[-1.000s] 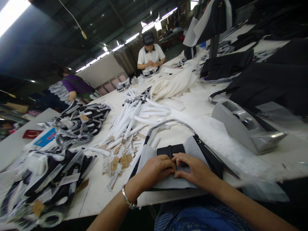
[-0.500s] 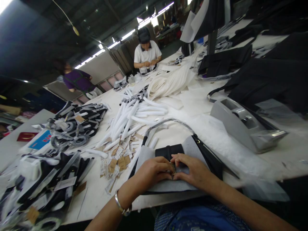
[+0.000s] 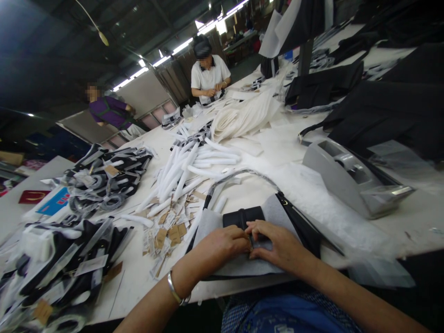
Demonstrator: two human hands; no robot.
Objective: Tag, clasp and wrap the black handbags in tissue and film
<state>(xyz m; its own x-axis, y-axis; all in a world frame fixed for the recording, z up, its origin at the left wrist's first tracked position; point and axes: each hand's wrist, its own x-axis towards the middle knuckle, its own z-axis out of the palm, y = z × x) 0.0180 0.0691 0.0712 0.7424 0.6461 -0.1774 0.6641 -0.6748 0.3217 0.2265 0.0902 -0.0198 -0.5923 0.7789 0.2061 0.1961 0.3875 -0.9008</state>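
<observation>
A black handbag (image 3: 305, 233) lies in front of me at the table's near edge, with a grey sheet (image 3: 211, 222) over its front. A black strap band (image 3: 243, 216) crosses that sheet. Its handle (image 3: 243, 172), wrapped in clear plastic, arches away from me. My left hand (image 3: 222, 249) and my right hand (image 3: 274, 243) meet at the bag's middle, fingertips pinched around a small gold-coloured metal clasp (image 3: 250, 245) just below the band. The fingers cover most of the clasp.
A grey tape dispenser (image 3: 340, 178) stands to the right beside white foam sheeting (image 3: 305, 199). White tubes (image 3: 180, 173), paper tags (image 3: 169, 236) and piled wrapped straps (image 3: 69, 268) lie leftward. A co-worker (image 3: 210, 76) works at the table's far end; another person (image 3: 109, 111) stands behind.
My left hand has closed in slightly over the clasp, which shows less now. The right hand and the bag stay almost in place. The person in purple has turned a little.
</observation>
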